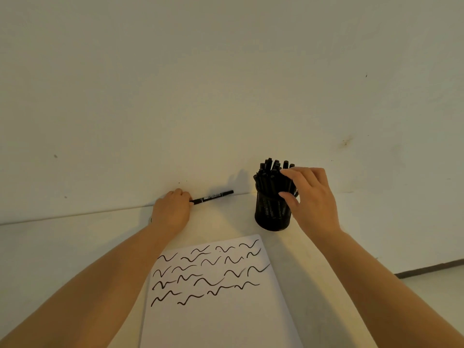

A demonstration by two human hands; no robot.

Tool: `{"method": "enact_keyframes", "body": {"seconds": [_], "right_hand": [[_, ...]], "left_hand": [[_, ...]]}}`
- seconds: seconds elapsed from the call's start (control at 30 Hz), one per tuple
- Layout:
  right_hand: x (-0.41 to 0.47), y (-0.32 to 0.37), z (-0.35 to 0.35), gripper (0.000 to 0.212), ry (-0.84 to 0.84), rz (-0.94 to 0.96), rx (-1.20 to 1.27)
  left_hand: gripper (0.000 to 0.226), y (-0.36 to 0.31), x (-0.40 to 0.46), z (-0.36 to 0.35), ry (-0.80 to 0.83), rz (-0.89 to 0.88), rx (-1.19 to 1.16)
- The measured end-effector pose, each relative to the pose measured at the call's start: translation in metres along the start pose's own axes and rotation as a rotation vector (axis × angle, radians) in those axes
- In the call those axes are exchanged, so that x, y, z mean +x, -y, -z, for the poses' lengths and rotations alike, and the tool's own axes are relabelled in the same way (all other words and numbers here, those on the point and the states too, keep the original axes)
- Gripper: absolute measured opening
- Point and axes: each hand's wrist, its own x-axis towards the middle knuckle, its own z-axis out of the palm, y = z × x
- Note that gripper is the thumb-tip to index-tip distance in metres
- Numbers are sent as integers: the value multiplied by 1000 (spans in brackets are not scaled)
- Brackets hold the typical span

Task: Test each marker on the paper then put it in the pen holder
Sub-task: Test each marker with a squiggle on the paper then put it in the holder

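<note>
marker (213, 196) end hidden in left hand (172, 212), paper (216, 297) cut off below
</note>
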Motion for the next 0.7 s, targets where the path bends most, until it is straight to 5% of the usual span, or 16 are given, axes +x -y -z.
{"method": "enact_keyframes", "body": {"seconds": [0.27,0.47,0.7], "right_hand": [[-17,29,16,31,-77,-89,23],[-57,97,23,10,457,-484,666],[-81,145,30,18,495,-658,994]], "left_hand": [[18,-17,-53,48,11,83,-560],[22,-43,-131,79,23,-38,-785],[15,-47,-191,91,143,-102,-832]]}}
